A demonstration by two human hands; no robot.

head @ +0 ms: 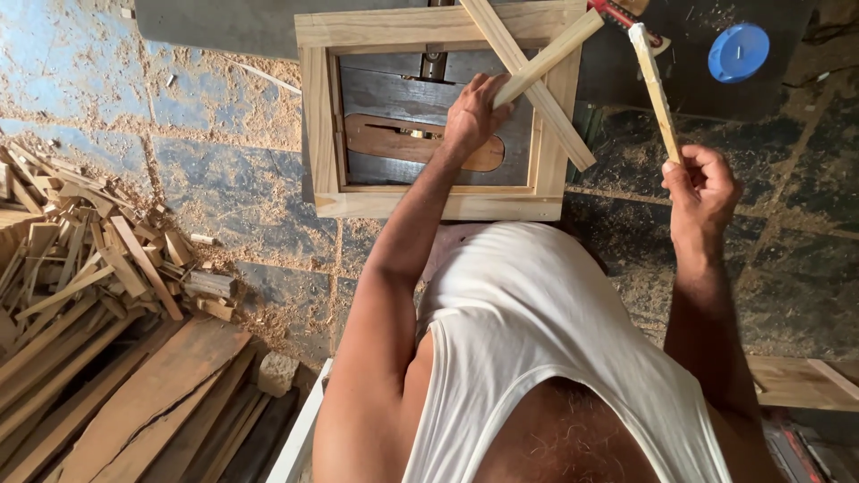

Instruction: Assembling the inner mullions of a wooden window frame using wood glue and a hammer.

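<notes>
We see left hand [472, 114] closed round wood strip [548, 55] lying across frame [438, 206]; right hand [702, 183] grips second strip [658, 89] upright at low end. We judge both strips light, stiff, splintery.

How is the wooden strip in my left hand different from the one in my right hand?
The strip in the left hand, the left strip, lies across the wooden frame, crossing another strip resting there. The right strip, held by the right hand, is off the frame, over the dark floor. The left strip slants up to the right; the right strip leans up to the left. Both are thin, pale wood, gripped at the lower end.
</notes>
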